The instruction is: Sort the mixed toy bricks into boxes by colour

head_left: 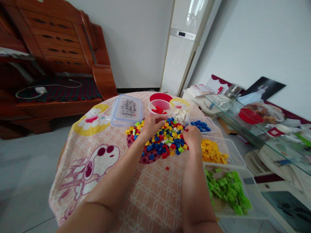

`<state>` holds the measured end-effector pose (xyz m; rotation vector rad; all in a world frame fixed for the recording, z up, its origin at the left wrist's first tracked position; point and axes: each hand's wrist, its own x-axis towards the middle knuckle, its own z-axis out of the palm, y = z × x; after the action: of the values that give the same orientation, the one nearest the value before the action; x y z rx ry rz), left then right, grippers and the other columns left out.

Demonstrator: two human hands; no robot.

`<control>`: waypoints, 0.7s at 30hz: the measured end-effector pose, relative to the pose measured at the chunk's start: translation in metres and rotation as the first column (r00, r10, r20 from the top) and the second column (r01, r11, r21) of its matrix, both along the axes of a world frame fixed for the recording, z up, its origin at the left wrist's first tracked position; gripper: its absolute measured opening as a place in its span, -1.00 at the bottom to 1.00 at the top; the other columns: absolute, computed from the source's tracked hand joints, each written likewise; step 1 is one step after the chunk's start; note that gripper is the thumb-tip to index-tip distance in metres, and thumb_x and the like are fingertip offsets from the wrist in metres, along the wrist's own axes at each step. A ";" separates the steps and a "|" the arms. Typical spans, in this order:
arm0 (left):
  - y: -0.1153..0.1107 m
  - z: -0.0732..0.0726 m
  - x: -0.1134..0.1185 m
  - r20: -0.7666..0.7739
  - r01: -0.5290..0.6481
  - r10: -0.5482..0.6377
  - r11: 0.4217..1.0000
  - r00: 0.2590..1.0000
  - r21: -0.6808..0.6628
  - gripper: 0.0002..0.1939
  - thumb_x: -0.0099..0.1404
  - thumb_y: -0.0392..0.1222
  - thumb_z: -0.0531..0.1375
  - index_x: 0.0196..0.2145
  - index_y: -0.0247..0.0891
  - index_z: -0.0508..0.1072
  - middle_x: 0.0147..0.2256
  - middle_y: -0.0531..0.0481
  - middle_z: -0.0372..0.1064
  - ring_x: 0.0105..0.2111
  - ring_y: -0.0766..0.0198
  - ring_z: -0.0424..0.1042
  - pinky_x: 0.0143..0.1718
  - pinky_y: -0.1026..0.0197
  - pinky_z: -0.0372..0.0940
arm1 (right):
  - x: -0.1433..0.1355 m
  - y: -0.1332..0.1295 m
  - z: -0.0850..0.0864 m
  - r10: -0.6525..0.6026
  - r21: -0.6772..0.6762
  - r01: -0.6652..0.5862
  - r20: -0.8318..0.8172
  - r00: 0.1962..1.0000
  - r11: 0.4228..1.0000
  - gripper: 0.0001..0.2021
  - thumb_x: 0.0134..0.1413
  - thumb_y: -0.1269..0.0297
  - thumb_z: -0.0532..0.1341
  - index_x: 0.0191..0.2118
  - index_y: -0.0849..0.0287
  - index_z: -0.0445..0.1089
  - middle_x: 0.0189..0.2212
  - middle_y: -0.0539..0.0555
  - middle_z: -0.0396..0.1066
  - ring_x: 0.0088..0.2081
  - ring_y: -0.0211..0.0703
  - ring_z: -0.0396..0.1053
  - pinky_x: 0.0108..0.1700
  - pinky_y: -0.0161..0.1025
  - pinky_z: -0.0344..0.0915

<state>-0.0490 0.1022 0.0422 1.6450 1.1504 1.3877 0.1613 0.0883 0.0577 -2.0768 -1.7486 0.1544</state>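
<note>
A mixed pile of plastic building bricks (167, 142) in red, yellow, blue, white and green lies in the middle of the cloth-covered table. My left hand (152, 125) is over the pile's far left part, thumb and fingers drawn together near the red bowl; what they hold, if anything, is too small to make out. At the pile's right edge, my right hand (193, 136) has its fingers curled down onto the bricks, and its fingertips are partly hidden. Just beyond the hands stand a round tub (151, 106) with red bricks and a heap of white bricks (179, 115).
Down the right side stand clear boxes of blue bricks (200, 126), yellow bricks (212, 151) and green bricks (229, 191). A lidded plastic box (127, 110) sits at the back left. One small red piece (167, 168) lies nearer me. A glass shelf (257, 136) is at right.
</note>
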 end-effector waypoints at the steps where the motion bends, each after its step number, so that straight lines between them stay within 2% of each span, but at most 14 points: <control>1: 0.000 0.001 -0.001 -0.010 -0.005 0.005 1.000 1.000 0.002 -0.69 0.19 -0.14 0.26 -0.15 -0.32 0.66 -0.18 -0.12 0.66 -0.26 0.15 0.59 -0.20 0.17 0.49 | -0.001 -0.001 0.000 0.030 -0.058 -0.028 0.035 0.999 0.998 -0.85 0.11 0.29 0.32 -0.24 0.15 0.65 -0.20 0.22 0.65 -0.06 0.11 0.58 -0.05 -0.16 0.39; 4: -0.001 0.003 -0.002 -0.018 -0.012 0.012 1.000 1.000 0.005 -0.72 0.18 -0.16 0.26 -0.19 -0.31 0.66 -0.25 -0.08 0.66 -0.31 0.17 0.58 -0.24 0.19 0.49 | -0.001 0.001 -0.002 0.089 -0.125 -0.083 0.048 0.995 0.989 -0.84 0.03 0.41 0.32 -0.28 0.14 0.65 -0.19 0.18 0.65 -0.05 0.07 0.58 -0.06 -0.22 0.38; 6: -0.002 0.003 -0.002 -0.015 0.009 -0.009 1.000 1.000 -0.004 -0.72 0.17 -0.15 0.27 -0.20 -0.30 0.66 -0.28 -0.06 0.65 -0.33 0.18 0.58 -0.26 0.19 0.49 | 0.000 0.004 -0.005 0.107 -0.075 -0.108 -0.022 0.994 0.991 -0.84 0.00 0.43 0.31 -0.30 0.15 0.65 -0.22 0.17 0.66 -0.08 0.05 0.58 -0.04 -0.21 0.39; 9: -0.003 0.001 0.001 -0.045 0.059 -0.060 0.998 0.997 -0.016 -0.73 0.18 -0.12 0.30 -0.21 -0.29 0.66 -0.30 -0.06 0.64 -0.35 0.17 0.58 -0.31 0.20 0.47 | -0.001 0.008 -0.009 0.151 0.068 -0.138 -0.267 0.952 0.988 -0.87 -0.03 0.35 0.31 -0.33 0.16 0.62 -0.35 0.12 0.63 -0.20 0.02 0.58 -0.08 -0.17 0.45; 11: -0.004 0.001 0.004 -0.070 0.104 -0.104 0.995 0.992 -0.007 -0.72 0.16 -0.11 0.33 -0.20 -0.29 0.66 -0.27 -0.08 0.64 -0.33 0.17 0.58 -0.31 0.22 0.46 | -0.005 0.009 -0.011 0.195 0.144 -0.143 -0.478 0.857 0.979 -0.85 -0.05 0.24 0.32 -0.35 0.16 0.60 -0.44 0.07 0.59 -0.33 -0.01 0.56 -0.21 -0.16 0.49; 13: -0.006 0.001 0.008 -0.085 0.164 -0.163 0.987 0.983 -0.002 -0.70 0.14 -0.11 0.35 -0.17 -0.28 0.66 -0.25 -0.08 0.64 -0.34 0.19 0.58 -0.34 0.24 0.43 | -0.012 0.008 -0.012 0.235 0.188 -0.147 -0.652 0.721 0.971 -0.80 -0.08 0.14 0.33 -0.38 0.16 0.56 -0.50 0.03 0.55 -0.44 -0.04 0.52 -0.36 -0.17 0.49; 16: -0.009 0.004 0.014 -0.111 0.233 -0.234 0.972 0.966 -0.019 -0.70 0.14 -0.12 0.37 -0.17 -0.27 0.65 -0.32 -0.03 0.62 -0.43 0.25 0.55 -0.40 0.28 0.38 | -0.023 0.008 -0.013 0.266 0.213 -0.160 -0.786 0.558 0.964 -0.76 -0.14 0.08 0.35 -0.43 0.16 0.50 -0.57 -0.01 0.49 -0.52 -0.07 0.49 -0.45 -0.17 0.50; 21: -0.011 0.003 0.017 -0.104 0.197 -0.197 0.980 0.975 -0.017 -0.78 0.15 -0.18 0.33 -0.23 -0.27 0.63 -0.41 0.02 0.58 -0.47 0.27 0.51 -0.44 0.30 0.31 | -0.029 0.009 -0.013 0.271 0.209 -0.181 -0.837 0.476 0.961 -0.77 -0.14 0.07 0.34 -0.45 0.13 0.46 -0.61 -0.05 0.46 -0.56 -0.05 0.49 -0.47 -0.13 0.53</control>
<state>-0.0318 0.0915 0.0450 1.7934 1.0172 1.1833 0.1325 0.0968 0.0450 -1.2497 -1.2875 0.9984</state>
